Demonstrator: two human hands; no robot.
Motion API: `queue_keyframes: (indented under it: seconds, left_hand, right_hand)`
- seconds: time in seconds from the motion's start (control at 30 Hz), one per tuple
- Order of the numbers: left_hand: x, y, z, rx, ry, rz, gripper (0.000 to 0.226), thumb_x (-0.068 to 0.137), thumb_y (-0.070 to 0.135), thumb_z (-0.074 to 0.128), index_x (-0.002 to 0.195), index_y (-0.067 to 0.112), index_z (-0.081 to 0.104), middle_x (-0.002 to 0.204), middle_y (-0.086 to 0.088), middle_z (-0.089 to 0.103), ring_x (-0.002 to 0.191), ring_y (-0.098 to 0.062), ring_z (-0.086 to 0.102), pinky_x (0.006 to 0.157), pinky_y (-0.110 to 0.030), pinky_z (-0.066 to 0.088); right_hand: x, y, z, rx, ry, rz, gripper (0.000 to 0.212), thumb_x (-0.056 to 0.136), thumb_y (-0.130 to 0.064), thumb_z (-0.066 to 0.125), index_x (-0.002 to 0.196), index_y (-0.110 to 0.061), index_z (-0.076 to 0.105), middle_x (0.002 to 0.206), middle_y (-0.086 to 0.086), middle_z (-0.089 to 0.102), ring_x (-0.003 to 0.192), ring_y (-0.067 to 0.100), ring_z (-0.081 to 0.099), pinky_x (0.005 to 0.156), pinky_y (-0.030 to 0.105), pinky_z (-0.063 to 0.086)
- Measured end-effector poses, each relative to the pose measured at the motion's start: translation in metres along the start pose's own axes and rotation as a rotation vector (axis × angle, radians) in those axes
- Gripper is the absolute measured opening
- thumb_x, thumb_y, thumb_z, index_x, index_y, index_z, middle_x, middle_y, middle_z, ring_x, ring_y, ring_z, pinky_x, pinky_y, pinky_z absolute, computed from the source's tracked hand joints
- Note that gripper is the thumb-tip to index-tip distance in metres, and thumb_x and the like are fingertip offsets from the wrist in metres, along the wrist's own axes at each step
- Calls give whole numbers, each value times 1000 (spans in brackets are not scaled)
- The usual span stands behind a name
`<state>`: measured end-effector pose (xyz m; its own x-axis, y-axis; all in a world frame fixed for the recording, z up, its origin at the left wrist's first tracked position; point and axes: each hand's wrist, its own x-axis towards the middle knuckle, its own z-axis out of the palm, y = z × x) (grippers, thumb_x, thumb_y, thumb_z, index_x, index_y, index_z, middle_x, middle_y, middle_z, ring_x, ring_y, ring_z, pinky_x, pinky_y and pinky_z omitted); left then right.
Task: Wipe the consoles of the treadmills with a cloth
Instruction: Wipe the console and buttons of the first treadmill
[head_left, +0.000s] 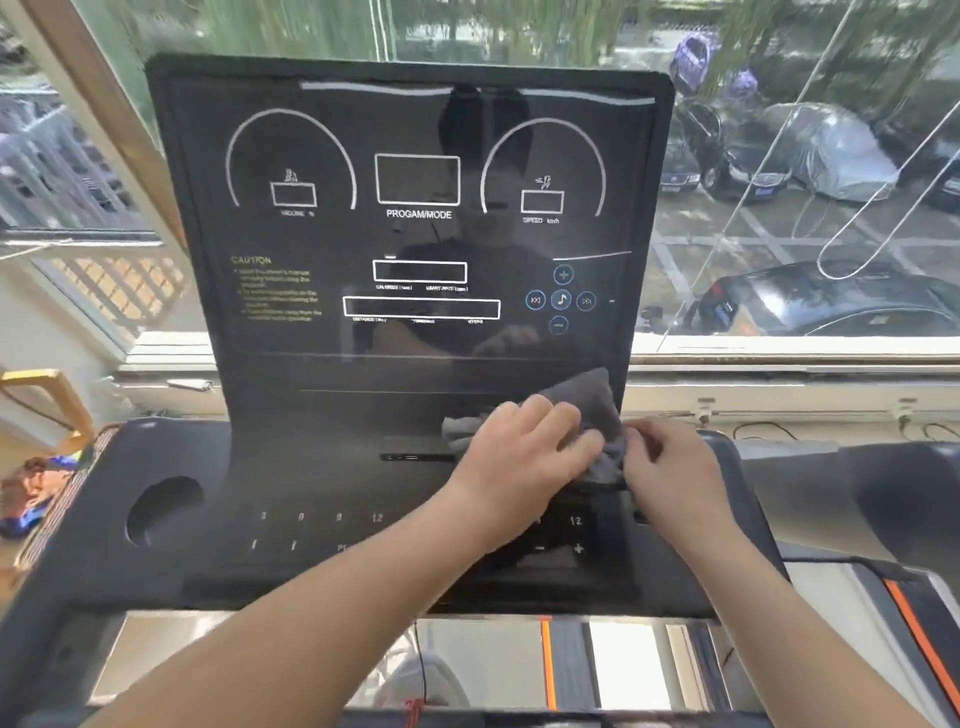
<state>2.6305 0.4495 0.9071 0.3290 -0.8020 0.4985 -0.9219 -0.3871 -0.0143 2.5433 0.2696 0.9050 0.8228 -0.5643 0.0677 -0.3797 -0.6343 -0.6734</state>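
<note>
Both hands meet on a grey cloth (595, 397) at centre right of the frame, bunched at the foot of the treadmill console (415, 130), a dark upright panel. The left hand (524, 452) lies over the cloth with fingers curled into it. The right hand (670, 467) pinches its near edge between thumb and fingertips. The step appears to be gathering or refolding the cloth for a wipe. The next move likely calls for a flat pad of cloth, pressed and swept across the panel, light over the touch keys.
</note>
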Motion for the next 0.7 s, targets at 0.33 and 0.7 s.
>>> queue_keyframes:
  seconds: [0.33,0.7]
  left_hand:
    - [-73,-103,-3,-28,-204,-122,36,85,7,60,115,24,70,106,8,71,92,-22,59,65,-37,47]
    - [-192,-173,-83,-23,13,-1263,39,90,7,61,124,27,62,120,-3,60,113,-33,56,91,-51,54]
  right_hand:
    - [16,-81,59,131,-242,-40,18,101,-23,61,99,-28,78,90,-18,74,86,-8,62,68,4,38]
    - [7,-128,102,282,-404,-109,19,101,-26,60,89,-31,74,74,-13,72,74,10,69,75,27,53]
